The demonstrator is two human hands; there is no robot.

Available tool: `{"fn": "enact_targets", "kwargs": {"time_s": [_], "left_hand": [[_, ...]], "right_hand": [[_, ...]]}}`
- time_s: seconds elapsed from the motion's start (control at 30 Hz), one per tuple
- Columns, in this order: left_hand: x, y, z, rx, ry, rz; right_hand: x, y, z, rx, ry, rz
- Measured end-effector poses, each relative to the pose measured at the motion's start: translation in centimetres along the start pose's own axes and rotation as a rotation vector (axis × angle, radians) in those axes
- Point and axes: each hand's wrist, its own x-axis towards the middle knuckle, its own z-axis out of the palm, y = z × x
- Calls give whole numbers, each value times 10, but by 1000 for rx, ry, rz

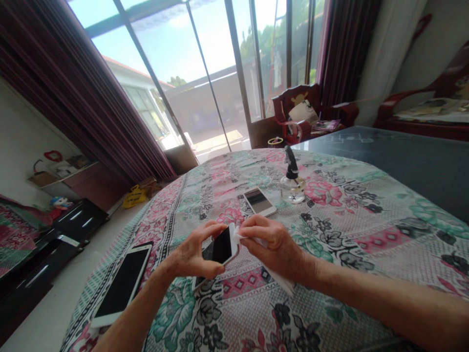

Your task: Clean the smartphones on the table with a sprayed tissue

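My left hand (pixel 194 255) is closed around a white-edged phone (pixel 219 249) with a dark screen, held tilted just above the table. My right hand (pixel 273 247) is closed on a white cloth (pixel 279 279), pressing it against the phone's upper right edge; the cloth trails down under my wrist. A second white phone (pixel 259 201) lies face up beyond my hands. A larger white phone (pixel 122 286) lies face up near the table's left edge. A small clear spray bottle (pixel 292 183) with a black nozzle stands beyond the second phone.
A floral cloth (pixel 330 234) covers the table. A dark table top (pixel 403 156) lies to the right. Red chairs (pixel 300 115), maroon curtains (pixel 66 83) and a large window stand behind. A dark low cabinet (pixel 54 234) sits at the left.
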Motion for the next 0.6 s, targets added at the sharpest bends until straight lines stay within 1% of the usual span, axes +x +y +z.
{"fn": "enact_targets", "kwargs": {"time_s": [0.17,0.33,0.47,0.53,0.6], "left_hand": [[-1,-6,-5,-7,-8,-14],[0,-2,-3,-37,-38,-4],[0,2,1,-56,-68,28],[1,3,1,-70,-80,34],[1,3,0,-80,-76,34]], "right_hand": [[-1,-9,0,27,-18,-33],[2,0,-1,30,-23,-20],[5,11,-2,1,8,37],[5,12,-2,-6,18,54],[4,8,-2,-5,15,41]]}}
